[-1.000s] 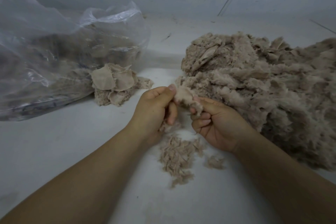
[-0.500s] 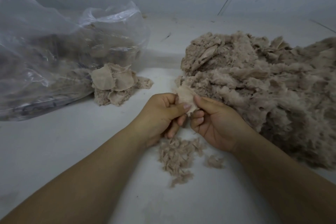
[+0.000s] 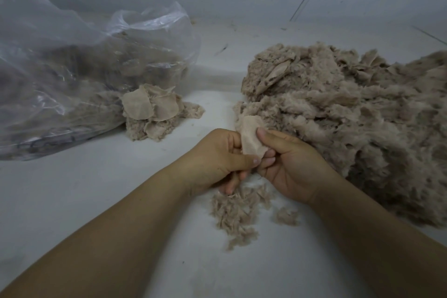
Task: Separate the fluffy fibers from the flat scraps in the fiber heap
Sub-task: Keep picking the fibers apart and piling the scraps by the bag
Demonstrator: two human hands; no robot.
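Note:
A big beige fiber heap (image 3: 350, 123) lies on the white floor at the right. At its near-left edge both hands meet on one flat pale scrap (image 3: 251, 136). My right hand (image 3: 290, 162) pinches the scrap with thumb on top. My left hand (image 3: 217, 157) grips its lower edge, thumb pressed against it. Below the hands lies a small pile of loose fluffy fibers (image 3: 238, 210), with a separate tuft (image 3: 286, 215) beside it. A stack of flat scraps (image 3: 154, 109) sits at the left centre.
A large clear plastic bag (image 3: 72, 75) holding more beige fibre lies at the left, touching the scrap stack. A grey wall stands behind. Bare white floor (image 3: 72, 201) stretches in front of the bag.
The fluffy clump held a second ago is gone from the scrap, which now shows flat and bare. My left thumb slid down from the scrap's top to its lower edge.

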